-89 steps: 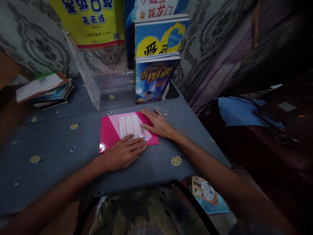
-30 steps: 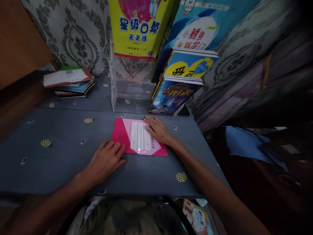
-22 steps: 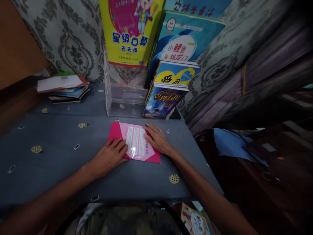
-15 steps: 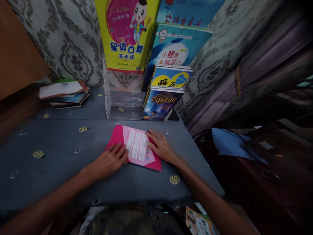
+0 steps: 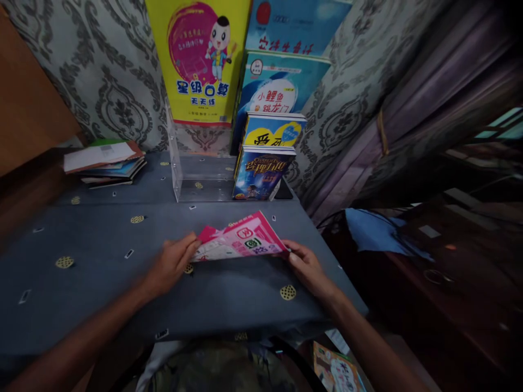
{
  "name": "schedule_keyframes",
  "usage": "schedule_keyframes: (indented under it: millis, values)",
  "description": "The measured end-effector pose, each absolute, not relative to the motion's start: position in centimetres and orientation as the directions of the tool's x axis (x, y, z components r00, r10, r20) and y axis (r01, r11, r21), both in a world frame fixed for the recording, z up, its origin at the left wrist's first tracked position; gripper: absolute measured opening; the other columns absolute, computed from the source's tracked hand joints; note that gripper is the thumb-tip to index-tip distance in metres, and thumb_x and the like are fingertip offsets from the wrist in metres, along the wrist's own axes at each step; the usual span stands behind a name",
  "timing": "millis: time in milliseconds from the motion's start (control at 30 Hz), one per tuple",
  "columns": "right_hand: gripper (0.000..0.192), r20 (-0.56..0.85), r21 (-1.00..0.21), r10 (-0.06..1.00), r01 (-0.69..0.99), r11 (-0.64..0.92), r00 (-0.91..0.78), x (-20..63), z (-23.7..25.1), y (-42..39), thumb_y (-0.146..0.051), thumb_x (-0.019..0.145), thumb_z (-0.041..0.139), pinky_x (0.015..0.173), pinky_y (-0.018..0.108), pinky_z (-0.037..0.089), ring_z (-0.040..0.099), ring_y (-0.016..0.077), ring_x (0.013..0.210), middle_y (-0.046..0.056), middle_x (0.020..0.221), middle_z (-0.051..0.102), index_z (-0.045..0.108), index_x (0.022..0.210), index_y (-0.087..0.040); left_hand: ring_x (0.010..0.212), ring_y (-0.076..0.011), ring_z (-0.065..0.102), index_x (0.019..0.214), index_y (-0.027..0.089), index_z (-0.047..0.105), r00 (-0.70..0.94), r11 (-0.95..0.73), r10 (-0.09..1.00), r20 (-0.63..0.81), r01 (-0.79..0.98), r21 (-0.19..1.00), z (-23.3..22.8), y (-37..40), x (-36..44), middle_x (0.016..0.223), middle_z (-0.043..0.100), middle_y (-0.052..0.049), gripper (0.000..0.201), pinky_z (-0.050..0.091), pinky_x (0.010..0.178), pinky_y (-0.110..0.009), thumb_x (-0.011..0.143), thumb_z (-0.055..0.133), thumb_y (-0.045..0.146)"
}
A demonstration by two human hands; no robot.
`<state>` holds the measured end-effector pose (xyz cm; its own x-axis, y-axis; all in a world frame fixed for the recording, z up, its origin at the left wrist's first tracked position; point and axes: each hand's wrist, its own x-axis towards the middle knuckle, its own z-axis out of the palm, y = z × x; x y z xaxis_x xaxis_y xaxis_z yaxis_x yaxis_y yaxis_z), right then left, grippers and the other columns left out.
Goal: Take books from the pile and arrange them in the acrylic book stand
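While LH [image 5: 174, 262], RH [image 5: 307, 265] grip ends | pink bklt [image 5: 242, 241] btwn, tilted

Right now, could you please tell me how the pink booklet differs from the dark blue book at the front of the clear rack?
The pink booklet is held between the left hand and right hand, while the dark blue book stands in the clear rack. The pink booklet looks bent; the dark blue book's cover looks flat. The pink booklet is pink and white, the dark blue book blue with gold lettering. Both bear printed characters.
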<state>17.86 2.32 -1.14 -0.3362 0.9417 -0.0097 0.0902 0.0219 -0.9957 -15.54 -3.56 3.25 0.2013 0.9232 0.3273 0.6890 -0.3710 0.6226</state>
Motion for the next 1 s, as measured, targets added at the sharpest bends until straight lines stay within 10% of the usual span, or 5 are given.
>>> schedule_keyframes:
  millis: [400,500,633,733,1000]
  values:
    - [0.047,0.084,-0.996,0.893,-0.003,0.091,-0.442,11.9,2.3,3.6,-0.062,0.076,0.076,0.044,0.023,0.041,0.045,0.0082,0.042,-0.003,0.063,0.067,0.072,0.099,-0.021,0.059,-0.0166,0.059,0.088,0.019,0.061,-0.181,0.004,0.983,-0.020,-0.088,0.996,4.0,-3.5,-12.3,0.064,0.064,0.001,0.054,0.047,0.055,-0.026,0.085,0.054,0.073]
    - [0.050,0.020,-0.993,0.890,0.094,0.071,-0.455,12.1,1.4,4.8,-0.058,0.080,0.072,0.039,0.022,0.034,0.041,0.0078,0.039,-0.003,0.061,0.066,0.067,0.112,-0.020,0.058,-0.0184,0.062,0.086,0.019,0.061,-0.090,0.063,0.995,-0.051,0.130,0.989,2.5,-3.4,-13.7,0.065,0.066,-0.001,0.056,0.047,0.055,-0.028,0.088,0.046,0.073]
    - [0.048,-0.020,-0.867,0.924,0.467,0.174,-0.381,12.3,-0.3,6.0,-0.046,0.085,0.065,0.046,0.026,0.038,0.050,0.0141,0.044,-0.004,0.054,0.062,0.063,0.121,-0.014,0.062,-0.0221,0.066,0.082,0.020,0.063,-0.017,-0.025,0.997,0.070,0.828,0.561,1.0,-2.9,-16.3,0.066,0.067,-0.005,0.041,0.045,0.060,-0.030,0.098,0.039,0.050]
    - [0.041,0.029,-0.690,0.924,0.662,0.295,-0.381,12.3,-0.5,6.0,-0.035,0.089,0.059,0.056,0.029,0.042,0.058,0.0183,0.053,-0.003,0.054,0.062,0.064,0.123,-0.013,0.071,-0.0232,0.069,0.094,0.020,0.065,0.029,-0.067,0.988,0.154,0.967,0.246,1.0,-1.9,-17.3,0.077,0.072,-0.007,0.032,0.044,0.065,-0.031,0.101,0.038,0.035]
    - [0.036,0.072,-0.314,0.945,0.892,0.325,-0.319,10.4,1.3,5.3,-0.040,0.098,0.052,0.067,0.034,0.050,0.072,0.0281,0.080,0.009,0.083,0.077,0.065,0.126,-0.022,0.111,-0.0244,0.064,0.114,0.018,0.063,0.242,-0.301,0.916,0.319,0.941,0.152,0.0,2.9,-16.4,0.120,0.070,-0.011,0.025,0.051,0.093,-0.039,0.100,0.045,0.029]
